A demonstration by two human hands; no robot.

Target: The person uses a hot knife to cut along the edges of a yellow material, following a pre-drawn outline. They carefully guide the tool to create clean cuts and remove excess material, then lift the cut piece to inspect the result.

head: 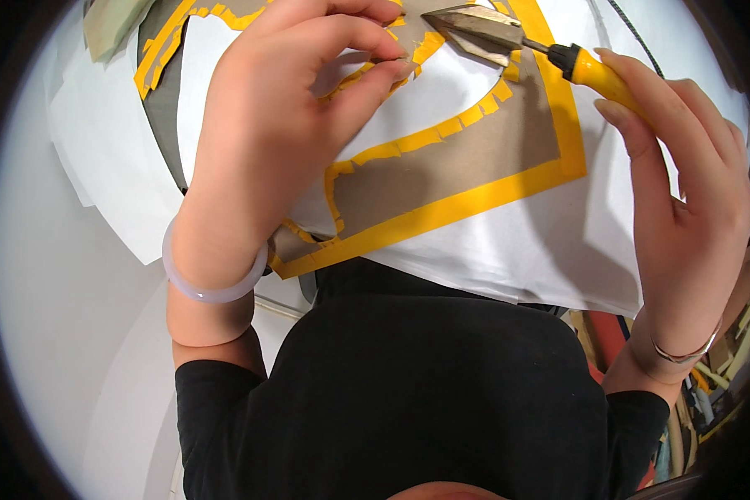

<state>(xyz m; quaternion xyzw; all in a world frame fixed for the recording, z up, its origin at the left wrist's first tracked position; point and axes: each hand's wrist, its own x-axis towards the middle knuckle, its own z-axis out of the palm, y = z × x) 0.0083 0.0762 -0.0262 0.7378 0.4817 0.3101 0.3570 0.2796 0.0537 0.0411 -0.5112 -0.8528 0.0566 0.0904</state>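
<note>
My right hand point(694, 144) grips the yellow handle point(603, 78) of a hand tool. The tool's pointed, ridged metal head point(475, 31) lies over a grey-brown panel point(450, 162), its tip towards my left hand point(269, 94). My left thumb and fingertips meet above the panel, beside a snipped edge of yellow tape point(428, 47). Whether they pinch a bit of it is not clear. Yellow tape point(450, 203) borders the panel, and notched tape point(419, 140) follows the curved edge of a cut-out. White material point(437, 94) shows inside that cut-out.
White sheets point(100, 156) spread under and beside the panel. A pale folded piece point(112, 25) is at the upper left, and a dark cord point(637, 37) runs at the upper right. Mixed scraps point(719, 362) lie low on the right.
</note>
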